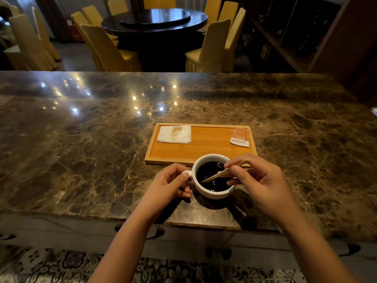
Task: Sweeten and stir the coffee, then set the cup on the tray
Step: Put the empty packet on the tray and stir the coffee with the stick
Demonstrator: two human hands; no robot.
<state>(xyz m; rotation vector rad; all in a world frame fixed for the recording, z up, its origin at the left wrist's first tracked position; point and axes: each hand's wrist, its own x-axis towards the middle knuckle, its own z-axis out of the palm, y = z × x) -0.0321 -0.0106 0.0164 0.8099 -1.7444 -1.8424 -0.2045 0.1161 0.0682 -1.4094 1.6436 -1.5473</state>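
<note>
stirring coffee in cup on desk, just in front of tray

one white cup (212,193) holding dark coffee (212,176); right hand (259,180) grip pinching one wooden stir stick (214,176) dipping in; left hand (169,184) grip closing on handle; one wooden tray (195,150) carrying one stained napkin (174,134), one orange sugar packet (240,137).

- Two bare forearms in view, no sleeves showing up to the frame edge.
- Left hand (166,184): no ring, watch or glove visible.
- Right hand (259,180): likewise unadorned; wrist bare.
- Fingernails short and plain where visible.
</note>
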